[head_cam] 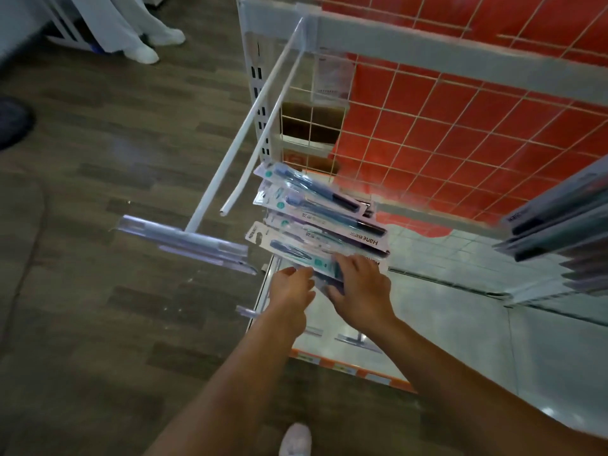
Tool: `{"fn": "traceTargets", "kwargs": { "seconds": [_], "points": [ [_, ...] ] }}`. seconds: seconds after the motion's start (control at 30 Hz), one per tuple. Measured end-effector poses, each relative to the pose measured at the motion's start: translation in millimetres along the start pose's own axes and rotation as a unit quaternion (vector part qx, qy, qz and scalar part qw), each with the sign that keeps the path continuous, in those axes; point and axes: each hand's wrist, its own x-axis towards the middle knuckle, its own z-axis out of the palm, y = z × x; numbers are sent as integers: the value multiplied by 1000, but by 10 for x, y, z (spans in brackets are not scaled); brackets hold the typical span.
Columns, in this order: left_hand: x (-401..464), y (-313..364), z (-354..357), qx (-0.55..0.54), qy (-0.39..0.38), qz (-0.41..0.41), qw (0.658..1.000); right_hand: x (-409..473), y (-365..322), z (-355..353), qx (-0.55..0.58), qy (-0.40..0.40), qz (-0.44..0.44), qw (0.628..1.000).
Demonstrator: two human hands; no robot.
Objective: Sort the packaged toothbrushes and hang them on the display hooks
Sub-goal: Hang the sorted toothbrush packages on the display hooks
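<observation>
Both outstretched, left hand, right hand, gripping toothbrush packs

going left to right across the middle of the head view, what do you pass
clear label holder → empty hook → left hand → right hand → hung packs at the right edge. The held toothbrush packs overlap the hands, so they are left unplaced.

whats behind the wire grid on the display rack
Behind the white wire grid sits a red back panel, with a brown gap at its left end. The stack of packaged toothbrushes covers the grid's lower left corner, so nothing shows there.
</observation>
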Motion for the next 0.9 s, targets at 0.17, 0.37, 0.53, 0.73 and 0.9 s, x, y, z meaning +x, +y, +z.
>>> {"fn": "traceTargets", "kwargs": {
  "seconds": [0.17,0.37,0.53,0.73,0.9],
  "points": [
    [-29,-35,-13,2,4,0,1000,-87,-9,4,50,-25,13,998],
    [-137,-117,-77,0,14,33,999,-153,-59,-60,120,-50,20,991],
    [-309,-216,-132,-55,-2,45,997,-326,-156,-126,234,-86,17,968],
    [-570,-329,-202,-66,-1,69,995,-608,-287,-197,364,-110,62,923],
    [-815,-346,-248,-8,0,91,996,-833,-342,-389,411,-106,107,899]
  ]
}}
